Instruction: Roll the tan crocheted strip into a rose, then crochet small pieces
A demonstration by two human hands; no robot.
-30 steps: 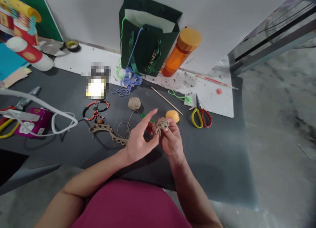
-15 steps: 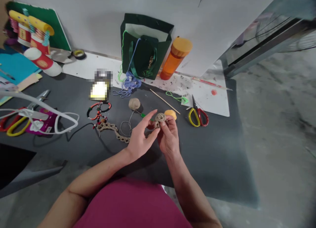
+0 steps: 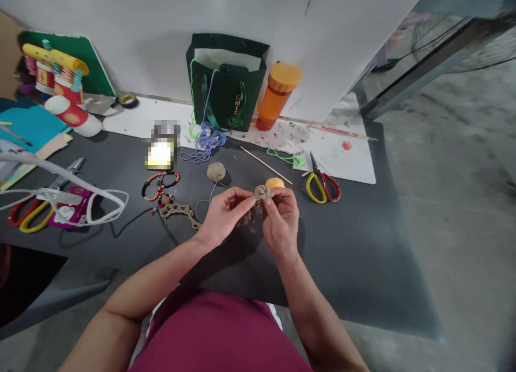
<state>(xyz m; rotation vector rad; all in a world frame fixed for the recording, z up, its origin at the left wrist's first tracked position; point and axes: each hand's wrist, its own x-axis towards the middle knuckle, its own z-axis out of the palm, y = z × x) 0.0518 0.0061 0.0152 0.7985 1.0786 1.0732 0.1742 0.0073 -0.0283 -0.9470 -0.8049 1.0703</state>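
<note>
Watching on my screen from the head camera, I see the left hand (image 3: 223, 216) and the right hand (image 3: 281, 221) meet at a coiled jute rosette (image 3: 262, 192), which is lifted above the dark work mat (image 3: 346, 254). The left hand is curled, with its fingers pressed together against the left side of the rosette. The right hand pinches the rosette from the right side with the thumb in front; I cannot tell exactly how its other fingers lie behind. A rough jute tail (image 3: 248, 217) hangs from the rosette, between the two hands.

I give all places from the rosette. Just behind it, very near the right hand, sits a yellow-orange half ball (image 3: 275, 183). Farther behind and to the left is a ball of twine (image 3: 216, 171), and its thin strand runs down toward the left hand. To the right are yellow-and-red scissors (image 3: 322, 188), with some dark mat between them and the right hand. To the left lies a braided jute strip (image 3: 177, 211), near the left hand.

For moving room, the mat reaches well to the right of the rosette before its right edge (image 3: 403, 243). Its front edge (image 3: 226, 299) passes close under the forearms, in front of the rosette, so there is less room on this side.
</note>
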